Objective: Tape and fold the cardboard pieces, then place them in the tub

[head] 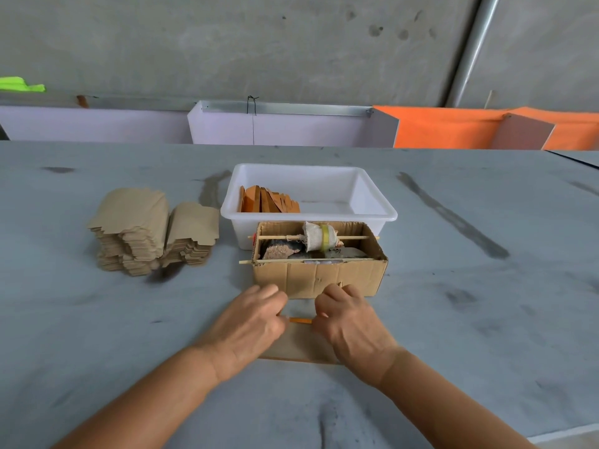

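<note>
- Both hands work on 1 flat cardboard piece [296, 346] lying on the grey counter [97, 319], just in front of an open cardboard box [319, 277].
- The left hand [249, 322] has its fingers curled down onto the piece's far edge, on the left side; the thumb is hidden, so I cannot tell if it pinches the piece or only presses it.
- The right hand [348, 320] mirrors it on the right side, fingers curled at the far edge, knuckles just short of the box front; its grip is likewise unclear.
- Between the 2 hands a short orange strip [300, 320] shows along the piece's far edge.
- The box holds a roll [319, 237] wrapped in pale cloth with a yellow band, threaded on a thin stick [350, 237] that spans the box; a second stick [246, 262] pokes out at its left front corner.
- The white tub [372, 202] stands right behind the box, touching or nearly so.
- Inside the tub, at its left end, several orange folded pieces [267, 200] lean in a row.
- Left of the tub, 2 stacks [142, 234] of brown cardboard blanks sit side by side on the counter, well apart from the hands.
</note>
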`<state>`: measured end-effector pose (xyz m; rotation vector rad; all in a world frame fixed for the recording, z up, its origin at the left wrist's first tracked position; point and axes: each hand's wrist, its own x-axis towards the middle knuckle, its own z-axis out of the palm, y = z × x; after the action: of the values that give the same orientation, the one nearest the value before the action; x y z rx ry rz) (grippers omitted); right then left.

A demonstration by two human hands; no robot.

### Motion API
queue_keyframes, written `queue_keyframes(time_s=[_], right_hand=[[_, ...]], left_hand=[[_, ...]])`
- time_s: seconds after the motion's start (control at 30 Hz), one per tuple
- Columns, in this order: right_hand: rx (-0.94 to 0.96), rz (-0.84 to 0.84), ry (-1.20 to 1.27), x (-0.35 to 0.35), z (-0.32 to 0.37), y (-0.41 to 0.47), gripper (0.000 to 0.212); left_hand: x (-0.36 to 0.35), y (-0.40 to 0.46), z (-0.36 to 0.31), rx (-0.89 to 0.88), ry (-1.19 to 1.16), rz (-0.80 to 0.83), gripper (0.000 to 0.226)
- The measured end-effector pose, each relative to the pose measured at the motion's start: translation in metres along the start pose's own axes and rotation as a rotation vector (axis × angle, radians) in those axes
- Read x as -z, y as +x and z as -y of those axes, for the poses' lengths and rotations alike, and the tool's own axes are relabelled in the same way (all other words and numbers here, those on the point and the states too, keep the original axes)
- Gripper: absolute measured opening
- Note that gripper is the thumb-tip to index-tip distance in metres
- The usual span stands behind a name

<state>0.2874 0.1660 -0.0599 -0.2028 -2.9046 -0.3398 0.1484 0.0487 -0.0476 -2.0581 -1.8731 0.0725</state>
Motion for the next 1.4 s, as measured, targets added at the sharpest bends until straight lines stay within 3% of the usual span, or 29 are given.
queue_keyframes(time_s=[0.13,0.23,0.33,0.43,0.53,0.73,0.87,0.97,1.1,1.2,1.23,1.4], right_hand=[[-0.121,0.097,0.050,0.000,0.007,-0.006,0.015],[-0.219,0.075,0.116,-0.008,0.010,-0.007,0.040],[-0.205,0.057,0.109,-0.007,0.019,-0.002,0.042],[-0.180,0.089,0.061,-0.010,0.018,-0.002,0.037],[-0.173,0.090,0.030,-0.005,0.010,-0.006,0.027],[-0.210,-0.016,0.120,-0.009,-0.002,-0.018,0.029],[-0.257,-0.075,0.177,-0.010,-0.004,-0.023,0.033],[-0.304,-0.076,0.287,-0.013,-0.004,-0.026,0.031],[-0.405,-0.093,0.605,-0.010,-0.006,-0.036,0.029],[-0.438,0.012,0.791,-0.002,-0.007,-0.045,0.059],[-0.419,0.048,0.776,-0.002,-0.007,-0.047,0.057],[-0.399,0.006,0.744,-0.012,-0.005,-0.051,0.004]], left_hand=[[0.001,-0.005,-0.006,0.080,-0.026,0.030,0.020],[0.002,-0.001,-0.017,0.232,-0.079,0.137,0.009],[0.001,0.003,-0.027,0.282,-0.073,0.162,0.034],[0.007,0.001,-0.027,0.317,-0.040,0.004,0.021],[0.001,-0.003,-0.021,0.293,-0.078,-0.028,0.006],[-0.013,-0.018,-0.016,0.319,-0.211,-0.178,0.025],[-0.020,-0.029,-0.011,0.419,-0.261,-0.139,0.045],[-0.024,-0.032,-0.005,0.443,-0.373,-0.070,0.040],[-0.023,-0.039,-0.002,0.483,-0.552,-0.152,0.032],[-0.021,-0.047,-0.006,0.431,-0.663,-0.147,0.042],[-0.020,-0.048,-0.009,0.413,-0.672,-0.118,0.037],[-0.018,-0.044,-0.012,0.486,-0.767,-0.098,0.003]])
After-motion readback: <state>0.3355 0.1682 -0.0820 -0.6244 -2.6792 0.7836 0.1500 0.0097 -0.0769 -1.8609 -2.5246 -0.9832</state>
